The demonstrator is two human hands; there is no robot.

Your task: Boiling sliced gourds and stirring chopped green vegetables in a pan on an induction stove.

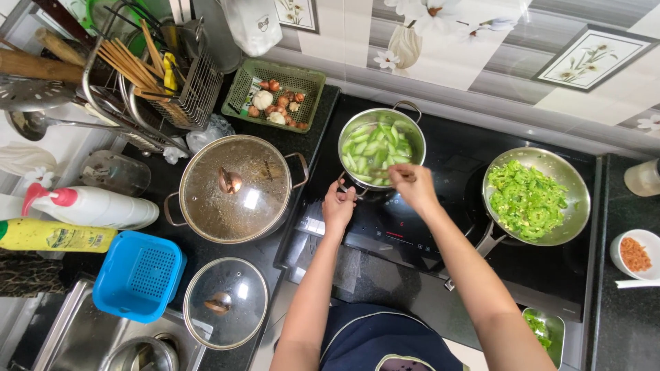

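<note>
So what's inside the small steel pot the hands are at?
The small steel pot holds pale green vegetable slices in liquid. The right hand covers its near rim; the pot's bottom is hidden under the slices.

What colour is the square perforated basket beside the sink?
Bright blue; the basket shows clearly in the head view, lower left.

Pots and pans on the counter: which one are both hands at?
The small steel pot of pale green slices. The left hand is at its near handle, the right hand over its rim; the frying pan and lidded pot stand untouched.
</note>
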